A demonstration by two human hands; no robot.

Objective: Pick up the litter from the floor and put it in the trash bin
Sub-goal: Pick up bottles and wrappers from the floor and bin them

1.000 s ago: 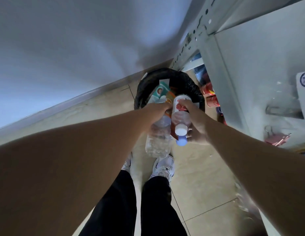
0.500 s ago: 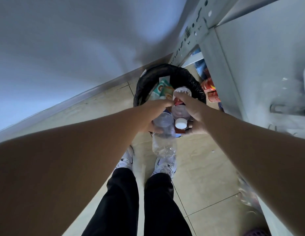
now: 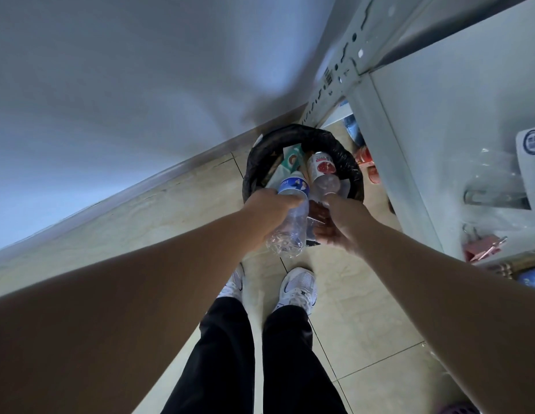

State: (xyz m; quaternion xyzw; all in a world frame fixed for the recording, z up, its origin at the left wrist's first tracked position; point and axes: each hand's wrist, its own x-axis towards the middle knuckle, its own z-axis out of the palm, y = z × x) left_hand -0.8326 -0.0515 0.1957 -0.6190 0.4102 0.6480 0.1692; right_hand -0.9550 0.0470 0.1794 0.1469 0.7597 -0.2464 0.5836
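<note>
1. On your far left a plain pale wall [image 3: 117, 94] fills the upper part of the view and meets the floor [image 3: 158, 210] along a grey skirting strip.
2. The floor is glossy beige tile with thin dark grout lines; your white trainers [image 3: 299, 289] and black trouser legs [image 3: 257, 360] stand on it near the bottom centre.
3. Your left hand [image 3: 269, 210] is clamped around a clear plastic bottle with a blue label [image 3: 290, 216], held tilted, its labelled end over the near rim of the bin.
4. The trash bin [image 3: 254, 171], lined with a black bag, stands on the tiles in the corner against the wall; a green and white carton [image 3: 291, 158] already lies inside.
5. Your right hand [image 3: 339, 225] is closed on a small bottle with a red label [image 3: 321, 173], whose far end points into the bin opening.
6. The two bottles lie just beside each other above the bin.
7. To your right a pale metal shelving upright with slots [image 3: 341, 73] rises beside the bin, with red packets [image 3: 369, 165] on the floor under it.
8. Far right, a white surface [image 3: 439, 124] carries clear plastic wrap and a pink clip [image 3: 484, 246].
</note>
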